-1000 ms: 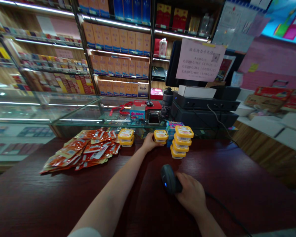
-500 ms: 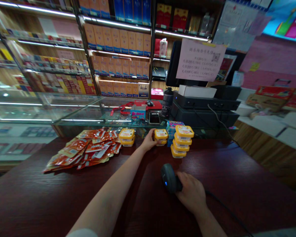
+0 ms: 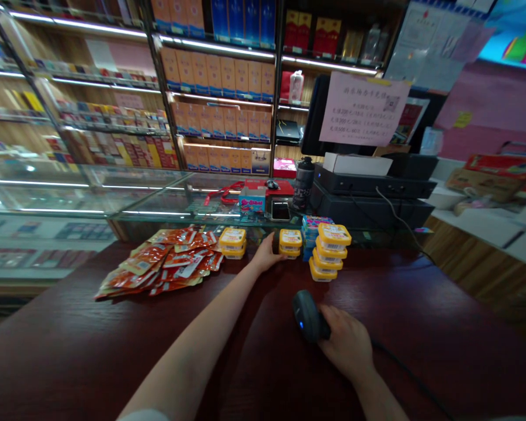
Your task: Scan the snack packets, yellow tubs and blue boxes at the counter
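Note:
My left hand [image 3: 266, 255] reaches across the brown counter, open, with thumb and fingers apart. It is just left of a short stack of yellow-lidded tubs [image 3: 290, 243]; the thumb tip is close to the lower tub, and I cannot tell whether it touches. My right hand [image 3: 347, 342] is wrapped round the handle of a black barcode scanner [image 3: 305, 316], which shows a blue light. Farther left is another short stack of yellow tubs [image 3: 232, 242]. A taller, slightly uneven stack of yellow tubs [image 3: 332, 252] stands to the right, before small blue boxes [image 3: 311, 231].
Orange-red snack packets [image 3: 164, 260] lie heaped on the left of the counter [image 3: 254, 351]. Behind, a glass display case [image 3: 158, 202] carries a phone [image 3: 280, 210], a dark bottle [image 3: 304, 182] and a monitor with a paper sign [image 3: 363, 108]. The scanner's cable [image 3: 405, 365] trails right.
My left hand has let go of the middle stack of tubs and drawn slightly left of it. My right hand still holds the scanner. The whole view has shifted a little.

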Available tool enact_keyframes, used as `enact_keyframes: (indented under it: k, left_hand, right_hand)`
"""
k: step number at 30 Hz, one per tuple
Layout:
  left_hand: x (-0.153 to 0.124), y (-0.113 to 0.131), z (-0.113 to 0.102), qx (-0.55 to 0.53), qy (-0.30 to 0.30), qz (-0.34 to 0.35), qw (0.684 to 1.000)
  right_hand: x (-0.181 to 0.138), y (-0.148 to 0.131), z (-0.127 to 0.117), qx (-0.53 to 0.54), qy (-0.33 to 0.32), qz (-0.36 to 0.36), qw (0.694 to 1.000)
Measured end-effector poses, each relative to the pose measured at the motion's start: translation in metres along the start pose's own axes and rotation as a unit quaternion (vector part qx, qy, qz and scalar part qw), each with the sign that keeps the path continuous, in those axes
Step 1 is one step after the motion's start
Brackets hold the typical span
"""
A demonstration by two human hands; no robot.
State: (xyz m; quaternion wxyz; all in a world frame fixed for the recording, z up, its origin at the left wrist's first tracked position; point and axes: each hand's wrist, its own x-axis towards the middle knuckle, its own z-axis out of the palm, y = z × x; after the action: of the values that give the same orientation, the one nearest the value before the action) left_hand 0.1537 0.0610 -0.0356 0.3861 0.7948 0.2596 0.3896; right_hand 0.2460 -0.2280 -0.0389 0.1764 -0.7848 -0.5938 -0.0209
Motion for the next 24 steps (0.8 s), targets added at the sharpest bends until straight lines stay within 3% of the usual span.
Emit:
enact_keyframes:
  k: [5, 7, 10, 14, 18, 24]
  left_hand:
    - [-0.041, 0.033, -0.045, 0.198, 0.061, 0.098, 0.973]
    - [-0.057, 0.042, -0.07, 0.276, 0.104, 0.137, 0.946]
    - [-0.073, 0.042, -0.106, 0.39, 0.157, 0.131, 0.898]
    - [-0.071, 0.029, -0.141, 0.486, 0.099, 0.084, 0.864]
    - [-0.059, 0.027, -0.157, 0.521, 0.02, 0.094, 0.848]
    - [-0.069, 0.043, -0.153, 0.524, 0.049, 0.085, 0.846]
  right_hand:
    - [-0.002, 0.001, 0.0, -0.011, -0.003, -0.005, 1.0]
    - [-0.003, 0.001, 0.001, -0.012, 0.004, -0.008, 1.0]
    - [-0.004, 0.002, 0.003, -0.014, 0.016, -0.016, 1.0]
    - [-0.006, 0.002, 0.004, -0.028, 0.021, -0.021, 0.999]
    - [-0.006, 0.001, 0.003, -0.036, 0.016, -0.026, 0.999]
    - [-0.006, 0.0, 0.002, -0.041, 0.012, -0.024, 0.999]
